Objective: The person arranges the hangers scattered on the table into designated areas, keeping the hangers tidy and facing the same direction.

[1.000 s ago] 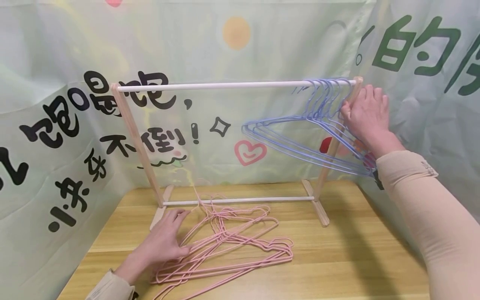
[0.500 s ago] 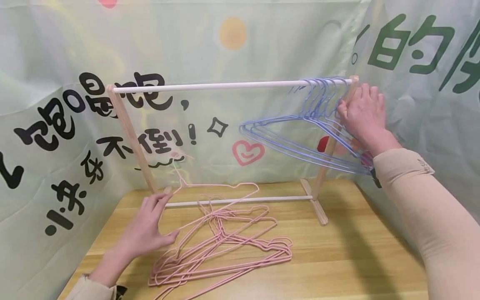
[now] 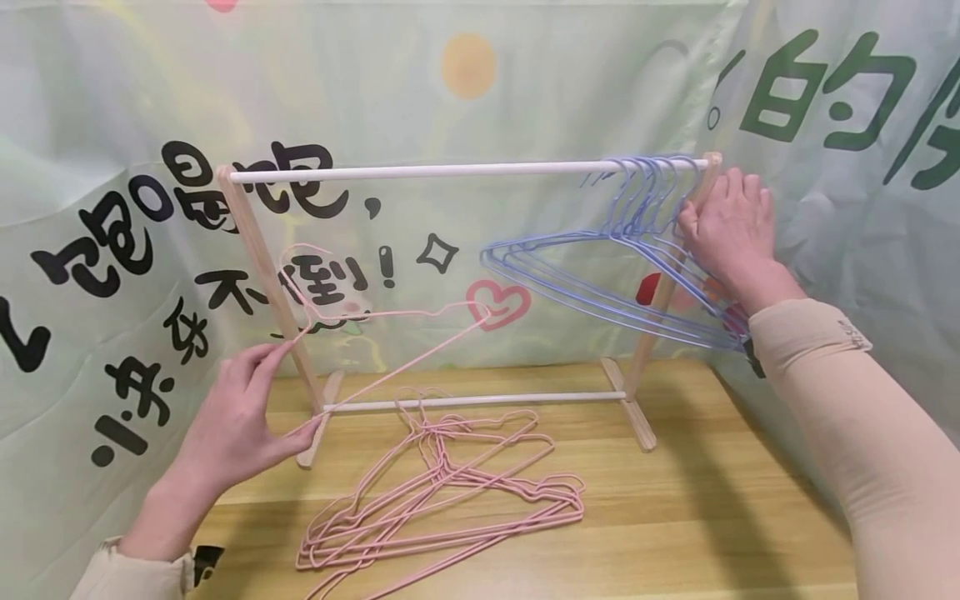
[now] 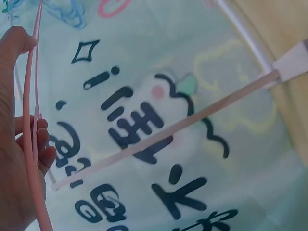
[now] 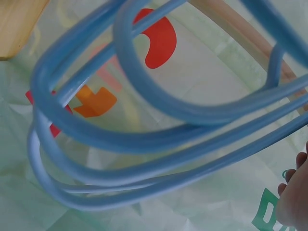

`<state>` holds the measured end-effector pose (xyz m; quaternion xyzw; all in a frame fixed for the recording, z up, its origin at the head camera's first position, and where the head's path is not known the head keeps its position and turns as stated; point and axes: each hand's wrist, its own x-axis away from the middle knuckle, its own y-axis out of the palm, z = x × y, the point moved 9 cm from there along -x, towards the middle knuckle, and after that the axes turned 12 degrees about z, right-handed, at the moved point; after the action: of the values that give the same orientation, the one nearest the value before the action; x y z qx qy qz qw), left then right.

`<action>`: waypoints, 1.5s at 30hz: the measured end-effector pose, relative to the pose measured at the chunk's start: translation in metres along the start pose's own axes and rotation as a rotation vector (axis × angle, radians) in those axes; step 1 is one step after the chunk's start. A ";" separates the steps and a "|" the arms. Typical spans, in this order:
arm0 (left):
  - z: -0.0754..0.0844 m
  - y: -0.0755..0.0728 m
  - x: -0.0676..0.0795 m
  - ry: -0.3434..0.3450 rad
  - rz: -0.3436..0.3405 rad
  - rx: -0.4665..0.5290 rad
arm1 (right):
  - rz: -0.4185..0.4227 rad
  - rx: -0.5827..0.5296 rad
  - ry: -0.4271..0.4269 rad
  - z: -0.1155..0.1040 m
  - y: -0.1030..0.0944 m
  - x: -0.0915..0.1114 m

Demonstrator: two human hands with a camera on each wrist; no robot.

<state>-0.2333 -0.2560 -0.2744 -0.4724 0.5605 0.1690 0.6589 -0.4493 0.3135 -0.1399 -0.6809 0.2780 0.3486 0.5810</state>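
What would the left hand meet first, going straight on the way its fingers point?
The left hand would probably meet the rack's left post first, though depth is unclear.

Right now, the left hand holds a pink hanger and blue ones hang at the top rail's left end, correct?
No: the head view shows blue hangers at the right end of the top rail. The left hand holds a pink hanger.

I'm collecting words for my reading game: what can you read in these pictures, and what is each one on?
"饱喝饱," on the back cloth
"小快乐不倒!" on the same cloth
"的" on the right cloth
Black character at the left edge, green character at the right edge: cut off, unreadable
Marks on the right sleeve: too small to read
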 end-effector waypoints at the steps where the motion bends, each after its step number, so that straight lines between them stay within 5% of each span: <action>1: -0.002 -0.002 -0.003 0.003 0.009 -0.007 | -0.001 0.000 0.000 0.000 0.000 0.000; 9: -0.013 -0.025 -0.030 0.059 0.136 -0.035 | 0.003 -0.006 0.006 0.000 0.001 0.000; 23: -0.043 -0.043 -0.070 0.113 0.171 -0.211 | 0.000 0.001 0.004 0.000 0.000 0.001; 34: -0.064 -0.032 -0.075 0.116 0.079 -0.261 | 0.000 -0.007 0.012 0.000 0.000 0.001; 45: -0.077 -0.017 -0.063 0.114 0.008 -0.262 | 0.005 -0.008 0.014 0.000 0.000 0.001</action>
<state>-0.2846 -0.3074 -0.2046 -0.5608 0.5720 0.2165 0.5581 -0.4484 0.3134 -0.1408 -0.6847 0.2824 0.3464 0.5756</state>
